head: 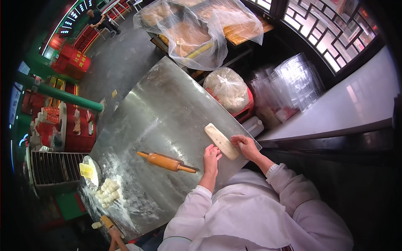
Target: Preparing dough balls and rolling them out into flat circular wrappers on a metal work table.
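Note:
A long flat piece of pale dough (220,141) with darker spots lies on the metal worktable (150,113) in front of me. My left hand (211,158) is beside its left edge, palm partly turned up and fingers loosely bent. On the other side, my right hand (246,146) has its fingertips at the dough's right edge; whether they press on it I cannot tell. Neither hand grips anything. To the left of my left hand rests a wooden rolling pin (163,161), its near handle pointing towards my wrist.
Small dough balls (108,191) sit in flour by a metal bowl (94,178) holding a yellow scraper (86,170). A co-worker's hands (115,233) are at a wooden roller (107,221). Beyond the table's right edge stand a bagged mass (226,88) and stacked clear plastic trays (292,81).

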`<action>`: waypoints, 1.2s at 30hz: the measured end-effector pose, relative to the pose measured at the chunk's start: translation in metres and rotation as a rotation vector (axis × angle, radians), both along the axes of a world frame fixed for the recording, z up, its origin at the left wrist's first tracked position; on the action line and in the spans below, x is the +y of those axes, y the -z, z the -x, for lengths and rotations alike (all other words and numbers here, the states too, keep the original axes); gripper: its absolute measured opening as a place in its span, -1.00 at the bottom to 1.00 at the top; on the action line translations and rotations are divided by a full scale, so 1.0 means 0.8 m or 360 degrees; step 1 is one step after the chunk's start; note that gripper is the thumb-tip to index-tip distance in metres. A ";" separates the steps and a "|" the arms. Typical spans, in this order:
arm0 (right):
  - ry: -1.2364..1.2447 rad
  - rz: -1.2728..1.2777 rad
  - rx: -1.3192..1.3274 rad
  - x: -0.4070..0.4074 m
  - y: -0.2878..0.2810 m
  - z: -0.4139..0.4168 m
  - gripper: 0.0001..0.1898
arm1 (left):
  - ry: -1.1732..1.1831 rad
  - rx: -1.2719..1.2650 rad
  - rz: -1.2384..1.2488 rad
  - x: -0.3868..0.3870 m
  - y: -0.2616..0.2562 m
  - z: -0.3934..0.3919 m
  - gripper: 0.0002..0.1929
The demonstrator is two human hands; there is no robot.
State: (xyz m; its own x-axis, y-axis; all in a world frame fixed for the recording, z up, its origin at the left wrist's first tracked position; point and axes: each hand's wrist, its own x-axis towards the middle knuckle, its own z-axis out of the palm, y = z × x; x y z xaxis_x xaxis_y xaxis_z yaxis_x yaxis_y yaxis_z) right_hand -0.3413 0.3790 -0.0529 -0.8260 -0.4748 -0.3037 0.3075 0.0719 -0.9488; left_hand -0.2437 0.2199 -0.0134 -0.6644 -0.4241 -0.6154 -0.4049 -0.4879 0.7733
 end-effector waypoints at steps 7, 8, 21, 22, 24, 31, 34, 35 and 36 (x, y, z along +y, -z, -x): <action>0.0052 -0.0061 0.0035 0.049 0.015 -0.036 -0.67 | 0.0006 0.0014 -0.0078 0.032 0.043 -0.018 -0.55; 0.0027 -0.0085 0.0116 0.052 0.013 -0.038 -0.66 | -0.0008 0.0026 -0.0079 0.034 0.047 -0.021 -0.56; -0.0101 -0.0099 0.0150 0.036 0.024 -0.022 -0.62 | 0.0946 -0.0679 0.0667 -0.040 0.019 -0.056 -0.77; -0.0074 -0.0089 0.0122 0.034 0.023 -0.022 -0.63 | 0.1199 -0.0737 0.0865 -0.045 0.028 -0.066 -0.72; -0.0051 -0.0079 0.0090 0.032 0.019 -0.023 -0.64 | 0.1451 -0.0796 0.1060 -0.049 0.031 -0.079 -0.66; 0.0003 -0.0105 0.0025 0.031 0.017 -0.021 -0.67 | 0.0495 -0.0162 0.1449 -0.047 0.027 -0.082 -0.58; 0.0015 -0.0084 -0.0005 0.029 0.024 -0.022 -0.68 | 0.0595 -0.0166 0.1511 -0.049 0.021 -0.084 -0.48; 0.0026 -0.0071 -0.0006 0.030 0.026 -0.023 -0.69 | 0.0686 -0.0222 0.1566 -0.048 0.021 -0.085 -0.46; 0.0027 -0.0071 -0.0005 0.030 0.028 -0.024 -0.69 | 0.0686 -0.0221 0.1566 -0.049 0.019 -0.086 -0.46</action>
